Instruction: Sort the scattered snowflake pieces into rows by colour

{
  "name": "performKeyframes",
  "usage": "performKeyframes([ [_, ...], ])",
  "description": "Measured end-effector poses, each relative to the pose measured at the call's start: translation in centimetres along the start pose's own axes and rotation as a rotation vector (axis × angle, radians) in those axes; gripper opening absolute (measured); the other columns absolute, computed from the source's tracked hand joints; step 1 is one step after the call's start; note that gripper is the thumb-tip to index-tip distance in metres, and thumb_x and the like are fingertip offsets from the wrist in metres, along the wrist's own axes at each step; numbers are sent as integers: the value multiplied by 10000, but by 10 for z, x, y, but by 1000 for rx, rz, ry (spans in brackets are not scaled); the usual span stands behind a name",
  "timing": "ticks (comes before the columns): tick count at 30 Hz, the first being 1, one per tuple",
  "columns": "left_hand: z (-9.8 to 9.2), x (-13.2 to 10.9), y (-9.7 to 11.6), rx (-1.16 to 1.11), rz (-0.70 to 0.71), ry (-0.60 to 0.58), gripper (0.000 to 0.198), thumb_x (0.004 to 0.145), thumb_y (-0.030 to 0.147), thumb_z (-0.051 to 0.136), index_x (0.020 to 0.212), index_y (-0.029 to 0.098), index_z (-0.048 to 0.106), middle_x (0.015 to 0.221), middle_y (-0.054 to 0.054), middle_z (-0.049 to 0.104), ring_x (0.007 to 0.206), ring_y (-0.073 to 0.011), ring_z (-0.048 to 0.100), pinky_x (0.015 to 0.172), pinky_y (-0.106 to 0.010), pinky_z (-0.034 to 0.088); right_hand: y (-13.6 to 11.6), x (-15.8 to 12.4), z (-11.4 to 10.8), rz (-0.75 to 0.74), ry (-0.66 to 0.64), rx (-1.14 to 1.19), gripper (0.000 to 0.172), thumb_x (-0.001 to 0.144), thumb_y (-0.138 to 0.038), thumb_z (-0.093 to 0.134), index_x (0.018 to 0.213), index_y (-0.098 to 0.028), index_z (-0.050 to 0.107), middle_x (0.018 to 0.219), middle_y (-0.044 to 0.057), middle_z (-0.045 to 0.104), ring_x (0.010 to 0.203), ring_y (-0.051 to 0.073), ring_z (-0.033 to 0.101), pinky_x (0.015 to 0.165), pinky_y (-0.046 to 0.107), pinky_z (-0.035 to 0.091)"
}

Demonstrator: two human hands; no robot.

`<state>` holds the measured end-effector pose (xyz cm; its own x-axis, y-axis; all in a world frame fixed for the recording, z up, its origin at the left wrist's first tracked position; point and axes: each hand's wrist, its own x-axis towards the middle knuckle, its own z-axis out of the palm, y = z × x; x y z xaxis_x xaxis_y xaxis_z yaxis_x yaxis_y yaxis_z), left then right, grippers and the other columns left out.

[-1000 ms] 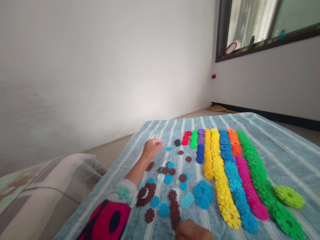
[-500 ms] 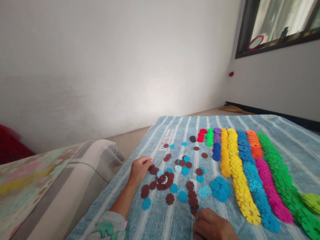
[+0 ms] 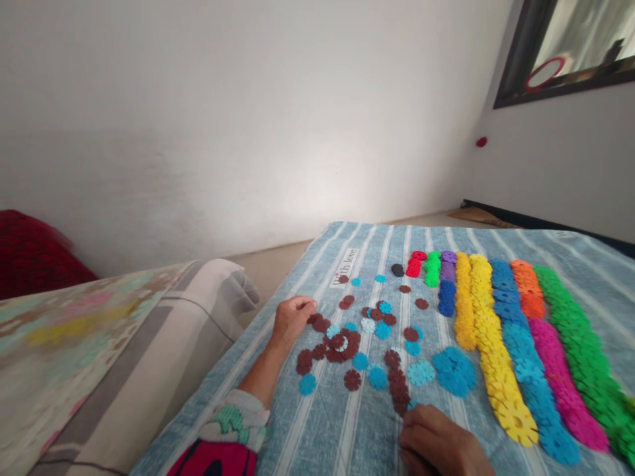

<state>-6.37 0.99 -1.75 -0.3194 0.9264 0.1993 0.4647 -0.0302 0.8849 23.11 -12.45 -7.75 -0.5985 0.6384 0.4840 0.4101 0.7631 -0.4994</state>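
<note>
My left hand rests on the striped blue cloth, fingers curled, its fingertips at a brown disc on the edge of the scattered brown and blue discs; whether it grips one I cannot see. My right hand lies at the bottom edge, fingers bent down onto the near end of a brown row. To the right run sorted rows of flower-shaped discs: yellow, blue, pink, green, orange.
A pile of light blue discs sits between the scatter and the yellow row. Short red, green and purple rows lie at the far end. A grey cushion borders the cloth on the left, a red fabric behind it.
My left hand pulled back from the far part of the cloth to the near brown discs. The camera turned left, shifting the rows right.
</note>
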Motion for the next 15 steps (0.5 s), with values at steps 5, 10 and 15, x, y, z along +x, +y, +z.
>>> performKeyframes([
  [5,-1,0,2,128,270,-172,200,661,352,669,738,175,721,778,-25,682,708,-150,615,656,-243,480,-1,2,-5,-19,-16,-1,141,918,-134,487,812,-219,525,794,10,587,734,119,599,650,166,480],
  [10,3,-6,11,250,464,-471,256,597,350,768,806,205,742,1126,-63,647,1051,-226,580,965,-341,434,0,0,-2,-23,-12,-10,130,915,-124,473,829,-214,511,806,17,579,734,123,591,642,176,465],
  [15,5,-14,23,429,458,-689,428,516,375,840,904,227,737,1397,-73,479,1257,-305,438,1087,-425,318,-5,2,5,34,113,-4,190,923,-147,399,768,-214,484,744,16,550,664,131,564,578,198,435],
])
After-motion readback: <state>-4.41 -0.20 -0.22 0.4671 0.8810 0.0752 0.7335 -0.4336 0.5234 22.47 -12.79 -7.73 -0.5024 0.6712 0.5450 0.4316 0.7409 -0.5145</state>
